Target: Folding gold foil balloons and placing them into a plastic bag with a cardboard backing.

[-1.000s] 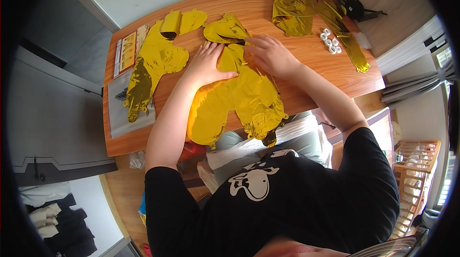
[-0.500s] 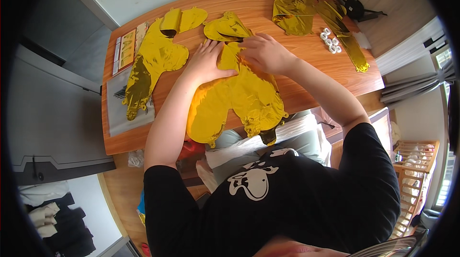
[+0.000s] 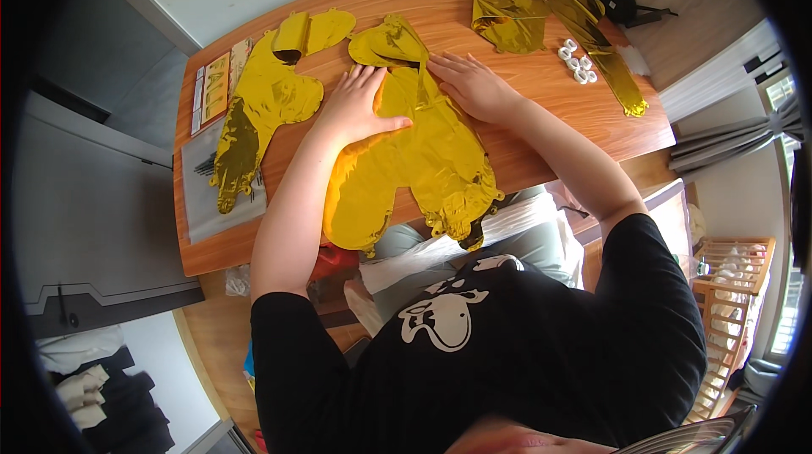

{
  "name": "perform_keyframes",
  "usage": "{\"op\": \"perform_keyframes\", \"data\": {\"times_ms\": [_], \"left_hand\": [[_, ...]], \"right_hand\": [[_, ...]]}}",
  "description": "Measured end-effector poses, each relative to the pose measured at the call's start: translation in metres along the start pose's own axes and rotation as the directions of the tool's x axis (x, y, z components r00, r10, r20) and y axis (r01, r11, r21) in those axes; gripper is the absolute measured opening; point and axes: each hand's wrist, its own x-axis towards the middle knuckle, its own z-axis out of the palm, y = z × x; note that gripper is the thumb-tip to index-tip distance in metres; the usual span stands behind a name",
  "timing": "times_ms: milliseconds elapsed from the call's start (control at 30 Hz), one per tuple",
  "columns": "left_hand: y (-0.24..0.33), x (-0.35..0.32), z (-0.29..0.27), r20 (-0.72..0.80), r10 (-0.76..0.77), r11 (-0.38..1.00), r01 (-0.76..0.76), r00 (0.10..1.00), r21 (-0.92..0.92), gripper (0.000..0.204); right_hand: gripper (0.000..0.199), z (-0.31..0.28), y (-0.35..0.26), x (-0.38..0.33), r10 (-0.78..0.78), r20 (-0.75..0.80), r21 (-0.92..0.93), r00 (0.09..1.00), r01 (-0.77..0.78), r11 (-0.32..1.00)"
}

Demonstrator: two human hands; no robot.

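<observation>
A large flat gold foil balloon (image 3: 397, 166) lies across the near middle of the wooden table, its lower end hanging over the front edge. My left hand (image 3: 359, 105) rests on the balloon's left side, fingers stretched out and thumb spread across the foil. At the balloon's upper right edge, my right hand (image 3: 474, 86) lies flat with its fingers extended, partly on the wood. Beyond my hands the balloon's top part (image 3: 389, 39) is folded over. To the left lies a second flat gold foil balloon (image 3: 266, 107), its upper end folded too.
Further gold foil balloons, one folded (image 3: 512, 14) and one long strip (image 3: 617, 77), lie at the far right beside white ribbon rolls (image 3: 579, 60). A black router (image 3: 620, 5) stands behind them. A printed card (image 3: 216, 94) and a clear plastic bag (image 3: 203, 200) lie along the table's left side.
My right hand has gone from bent fingers at the foil to lying flat along the balloon's right edge. My left hand stays on the foil. The whole view has shifted slightly.
</observation>
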Motion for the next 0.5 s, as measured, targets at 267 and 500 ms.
{"op": "perform_keyframes", "data": {"times_ms": [267, 500], "left_hand": [[0.001, -0.001, 0.001, -0.006, 0.015, 1.000, -0.015, 1.000, -0.005, 0.121], [0.000, 0.000, 0.001, -0.005, 0.006, 1.000, -0.006, 1.000, -0.006, 0.119]], "right_hand": [[0.052, 0.003, -0.008, 0.002, 0.012, 0.032, 0.033, 0.999, -0.013, 0.999], [0.053, 0.011, -0.010, 0.002, 0.059, 0.002, 0.029, 0.998, -0.059, 0.998]]}}
